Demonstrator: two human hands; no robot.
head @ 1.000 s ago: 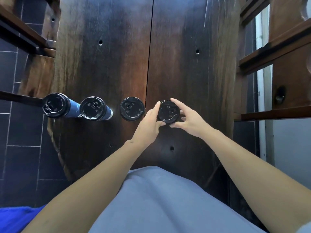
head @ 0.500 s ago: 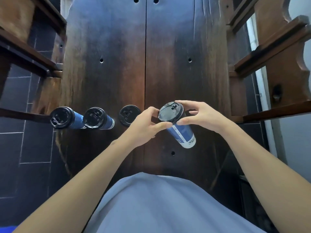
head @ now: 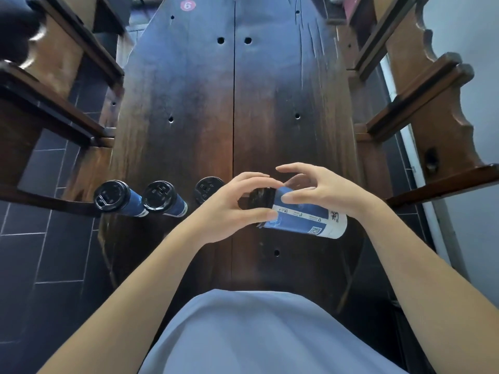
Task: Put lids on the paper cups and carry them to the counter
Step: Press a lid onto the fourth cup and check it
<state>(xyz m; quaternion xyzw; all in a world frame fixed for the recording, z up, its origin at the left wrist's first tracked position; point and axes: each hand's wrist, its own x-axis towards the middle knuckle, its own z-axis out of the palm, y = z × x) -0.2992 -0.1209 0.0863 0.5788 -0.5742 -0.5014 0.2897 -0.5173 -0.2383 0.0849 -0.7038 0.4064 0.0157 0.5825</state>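
A blue and white paper cup [head: 305, 221] with a black lid [head: 260, 202] is held tilted almost on its side above the dark wooden table [head: 235, 103]. My left hand [head: 232, 209] grips its lidded end. My right hand [head: 324, 193] rests fingers on the cup's upper side, thumb spread above. Three more lidded cups stand in a row on the table to the left: one at the far left [head: 113, 197], one in the middle [head: 162, 198], and one [head: 206, 187] partly hidden behind my left hand.
Wooden chairs flank the table, one at the left [head: 54, 85] and one at the right [head: 421, 98]. A round red number sticker [head: 187, 5] sits at the table's far end. Dark tiled floor [head: 40, 252] lies to the left.
The cup was lifted off the table and has tipped further, from upright to nearly sideways. The view has tilted up, showing more of the table's far end.
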